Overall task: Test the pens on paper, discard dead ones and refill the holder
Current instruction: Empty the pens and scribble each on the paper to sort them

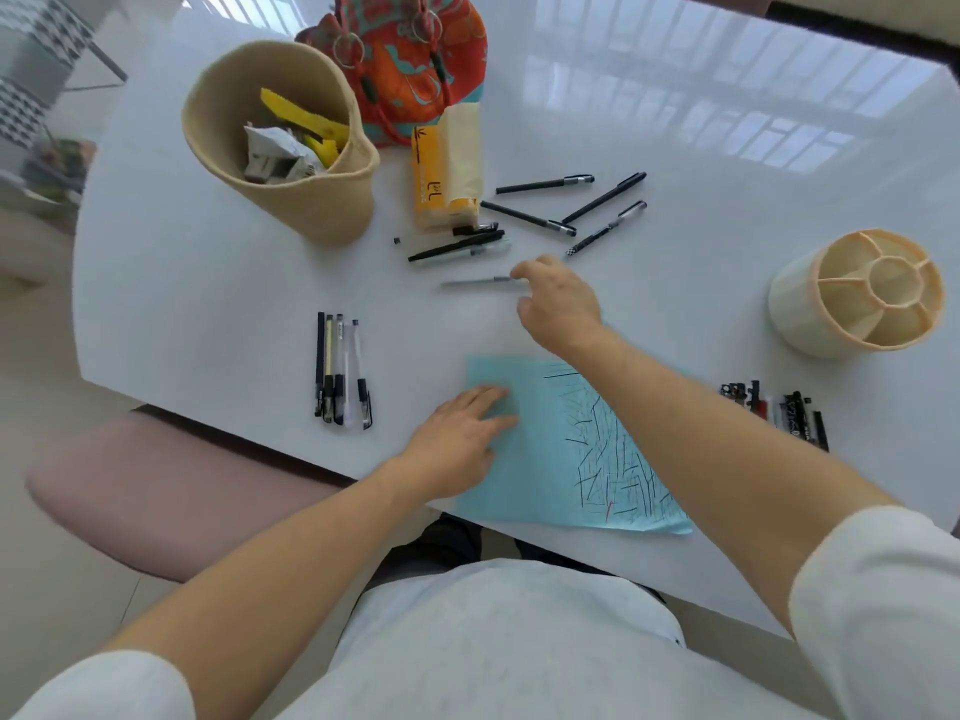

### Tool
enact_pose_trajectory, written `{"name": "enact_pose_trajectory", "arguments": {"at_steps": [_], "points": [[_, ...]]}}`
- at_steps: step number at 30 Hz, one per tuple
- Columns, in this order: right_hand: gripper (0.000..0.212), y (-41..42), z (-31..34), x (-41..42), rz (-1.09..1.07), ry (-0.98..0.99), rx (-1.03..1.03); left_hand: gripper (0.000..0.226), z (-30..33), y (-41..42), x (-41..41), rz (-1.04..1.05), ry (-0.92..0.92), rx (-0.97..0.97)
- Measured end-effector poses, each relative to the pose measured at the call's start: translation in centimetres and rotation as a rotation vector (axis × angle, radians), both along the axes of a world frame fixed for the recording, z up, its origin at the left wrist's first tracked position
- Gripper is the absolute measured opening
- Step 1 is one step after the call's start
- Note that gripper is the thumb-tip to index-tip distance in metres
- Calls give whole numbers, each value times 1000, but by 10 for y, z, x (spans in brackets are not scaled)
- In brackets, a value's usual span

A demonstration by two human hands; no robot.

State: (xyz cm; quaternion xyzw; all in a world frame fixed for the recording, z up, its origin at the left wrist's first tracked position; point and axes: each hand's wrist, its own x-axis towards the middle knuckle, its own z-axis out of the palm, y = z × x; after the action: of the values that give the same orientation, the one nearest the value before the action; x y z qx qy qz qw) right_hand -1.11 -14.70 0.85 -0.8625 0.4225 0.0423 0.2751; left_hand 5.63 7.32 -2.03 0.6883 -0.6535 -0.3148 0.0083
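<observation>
Blue paper (545, 449) bears black scribbles beneath the flat left hand (462, 433).

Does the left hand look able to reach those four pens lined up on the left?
Probably yes. The left hand rests flat on the blue paper, and only bare table lies between it and the four pens.

Glossy white table (208, 283) carries blue paper sheet (524, 475) at 6 o'clock, scribbled with pen strokes on its right half. Four pens in a row (340, 371) at 8; loose black pens (550, 210) at 12, beside tissue pack (447, 174). Woven bin (291, 200) and patterned bag (415, 59) at 11, empty pen holder (857, 293) at 3, more pens (779, 407) at 4.
</observation>
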Motion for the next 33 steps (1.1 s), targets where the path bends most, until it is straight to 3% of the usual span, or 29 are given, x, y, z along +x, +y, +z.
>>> {"name": "enact_pose_trajectory", "arguments": {"at_steps": [3,8,11,14,17,19,24,28,33], "points": [[47,-6,-14,25,101,124,-67,59,-1,1,2,1,16,5],[34,-6,-20,11,120,193,-40,59,-1,2,5,-10,44,-12],[20,2,-13,-34,-91,-10,75,59,2,1,7,-13,72,-10],[2,23,0,-89,-388,-229,187,53,7,0,7,132,235,-93],[3,58,15,-135,-609,-408,443,44,17,-7,0,210,342,-174],[7,84,20,-155,-701,-517,587,41,27,-16,-12,222,420,-105],[12,133,23,-172,-767,-706,829,21,39,-28,-42,130,605,167],[12,147,24,-178,-787,-734,829,12,41,-30,-53,188,664,206],[10,146,23,-181,-895,-757,781,17,44,-31,-54,116,447,75]]}}
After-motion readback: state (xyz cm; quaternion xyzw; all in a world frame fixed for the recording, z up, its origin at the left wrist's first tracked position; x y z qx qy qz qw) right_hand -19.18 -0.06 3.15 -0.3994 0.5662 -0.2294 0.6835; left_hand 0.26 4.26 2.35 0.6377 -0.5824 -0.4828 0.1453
